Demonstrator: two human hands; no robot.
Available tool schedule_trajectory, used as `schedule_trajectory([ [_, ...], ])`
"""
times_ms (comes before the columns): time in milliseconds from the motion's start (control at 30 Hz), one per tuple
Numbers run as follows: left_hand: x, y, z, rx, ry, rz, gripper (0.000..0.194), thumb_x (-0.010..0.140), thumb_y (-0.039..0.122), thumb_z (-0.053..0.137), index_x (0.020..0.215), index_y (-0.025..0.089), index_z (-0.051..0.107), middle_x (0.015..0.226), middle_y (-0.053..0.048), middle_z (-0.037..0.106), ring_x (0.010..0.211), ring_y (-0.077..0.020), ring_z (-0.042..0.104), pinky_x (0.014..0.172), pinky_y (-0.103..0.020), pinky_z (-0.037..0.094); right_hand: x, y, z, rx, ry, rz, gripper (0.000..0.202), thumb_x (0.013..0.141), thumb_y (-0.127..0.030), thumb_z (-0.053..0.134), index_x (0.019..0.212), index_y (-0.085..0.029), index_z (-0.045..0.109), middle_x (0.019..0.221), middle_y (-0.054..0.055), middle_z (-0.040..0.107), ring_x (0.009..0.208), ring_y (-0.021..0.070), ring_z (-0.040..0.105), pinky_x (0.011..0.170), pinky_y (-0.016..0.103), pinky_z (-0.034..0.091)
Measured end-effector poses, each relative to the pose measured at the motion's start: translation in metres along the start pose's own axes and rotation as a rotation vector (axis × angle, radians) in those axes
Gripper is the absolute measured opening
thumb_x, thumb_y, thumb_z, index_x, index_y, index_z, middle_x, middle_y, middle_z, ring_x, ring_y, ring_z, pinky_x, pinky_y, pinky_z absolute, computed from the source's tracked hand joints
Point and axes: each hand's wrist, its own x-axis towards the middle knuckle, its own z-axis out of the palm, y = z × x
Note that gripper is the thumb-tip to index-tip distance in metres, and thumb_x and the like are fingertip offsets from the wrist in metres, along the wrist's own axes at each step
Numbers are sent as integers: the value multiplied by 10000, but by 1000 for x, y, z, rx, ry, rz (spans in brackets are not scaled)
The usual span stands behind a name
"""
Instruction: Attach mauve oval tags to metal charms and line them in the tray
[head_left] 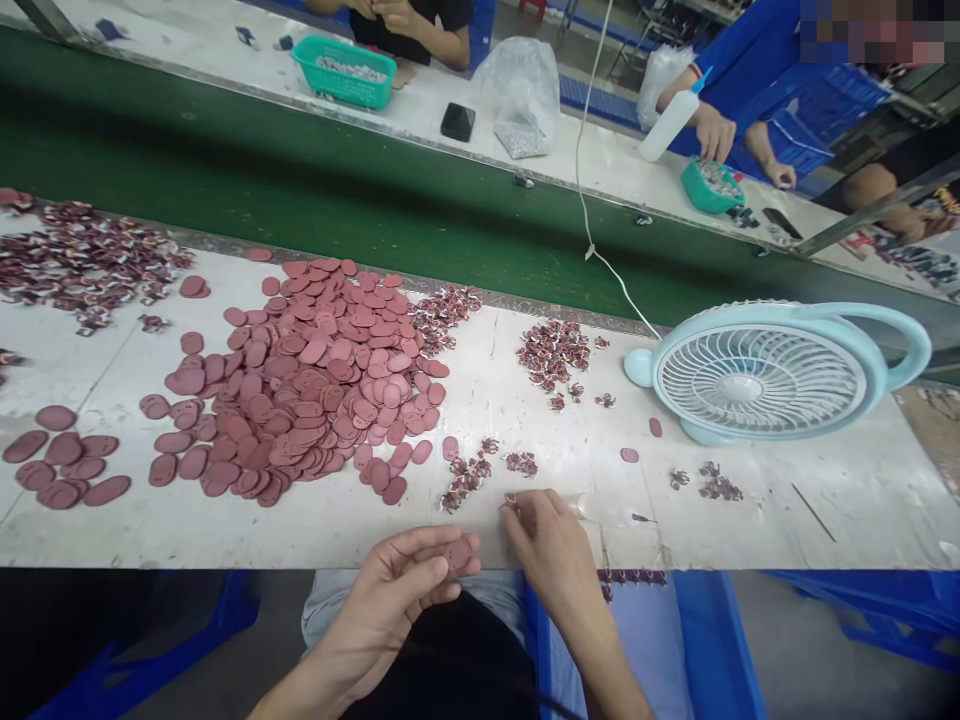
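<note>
Near the table's front edge, my left hand (409,585) pinches a reddish oval disc (458,553) between thumb and fingers. To its right, my right hand (544,540) rests at the tabletop with its fingertips closed on a small dark red-brown part (511,499). Just beyond my hands lie small clusters of similar parts (466,480). A large heap of reddish oval discs (315,370) spreads over the table to the left. Another group of small parts (555,352) sits farther back.
A light blue fan (757,370) lies on the right, its cord rising over the green divider (375,190). Left are more parts (90,255) and discs (66,460). A blue bin (720,640) stands below the front edge. Across the divider, people work beside green baskets (345,72).
</note>
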Motion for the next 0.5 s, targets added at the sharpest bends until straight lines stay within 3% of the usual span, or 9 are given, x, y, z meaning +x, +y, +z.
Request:
schedule_trajectory([
  [167,2,-3,-1,21,-7,54,245,827,259,766,1067,212,773,1186,-103,779,1048,-223,731,790,-221,573,-13,-9,-4,196,-117,-7,209,913,-398,575,962,-223,677,778,15,685,693,177,643,628,311,522],
  [267,1,-6,-1,52,-8,94,262,793,286,800,1048,230,782,1215,-89,769,1085,-241,714,796,-241,576,-30,-16,-11,532,-223,16,239,873,-406,657,1044,-250,717,908,26,740,721,157,695,612,266,574],
  [367,1,-10,-1,106,-29,135,260,778,289,815,1030,228,790,1152,-88,792,1076,-244,712,793,-250,577,-44,-23,-16,838,-336,34,159,817,-342,744,955,-272,778,906,20,758,698,139,695,618,246,580],
  [500,1,-14,1,119,-103,181,229,799,224,798,1027,238,789,1032,-64,821,921,-197,746,806,-264,576,-49,-31,-16,825,-315,-10,148,845,-308,717,970,-291,794,846,10,760,659,123,681,602,225,570],
])
